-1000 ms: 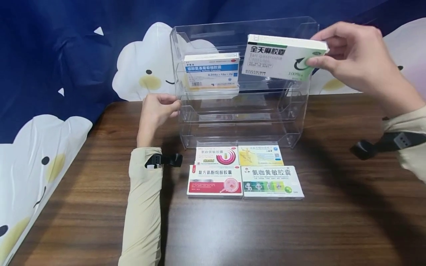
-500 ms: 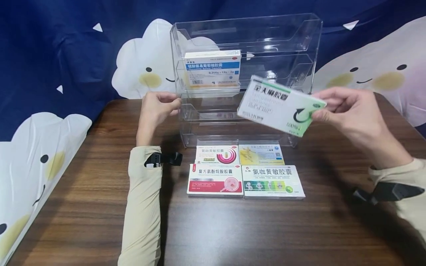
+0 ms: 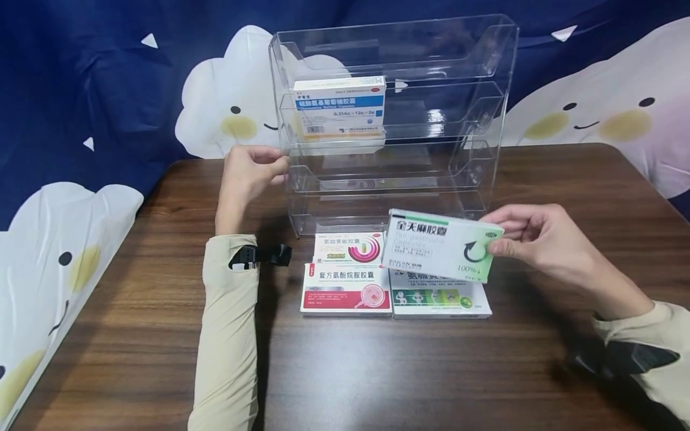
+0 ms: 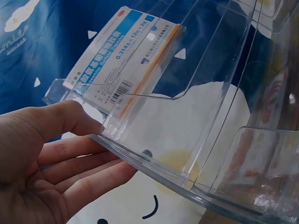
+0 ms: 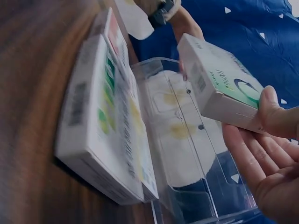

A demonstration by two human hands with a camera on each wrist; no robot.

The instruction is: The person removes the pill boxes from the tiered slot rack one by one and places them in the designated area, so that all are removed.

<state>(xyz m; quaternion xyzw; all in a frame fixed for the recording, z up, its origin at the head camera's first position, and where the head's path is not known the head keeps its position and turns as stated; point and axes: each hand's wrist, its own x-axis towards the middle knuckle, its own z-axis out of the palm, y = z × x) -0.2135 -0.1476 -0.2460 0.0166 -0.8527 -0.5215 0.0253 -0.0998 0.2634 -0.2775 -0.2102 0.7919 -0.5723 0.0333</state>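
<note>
My right hand [image 3: 544,245] pinches a white-and-green medicine box [image 3: 439,245] by its right end, thumb in front and fingers behind. The box is tilted and hangs over the boxes on the table, hiding the yellow one in the head view. My left hand [image 3: 249,179] pinches the left side edge of a clear tiered display rack [image 3: 399,155], its thumb and fingers on either side of the panel in the left wrist view. A blue-and-white medicine box [image 3: 341,111] leans upright in an upper tier, at the left.
Below the rack on the brown table [image 3: 345,371] lie a pink-and-white box [image 3: 345,248], a red-and-white box [image 3: 345,290] and a green-banded white box [image 3: 439,299], edges close together. A blue curtain [image 3: 108,72] with cloud prints hangs behind.
My right hand has brought the white-and-green box down from the rack's upper right to above the table boxes. My left hand keeps its hold on the rack's edge.
</note>
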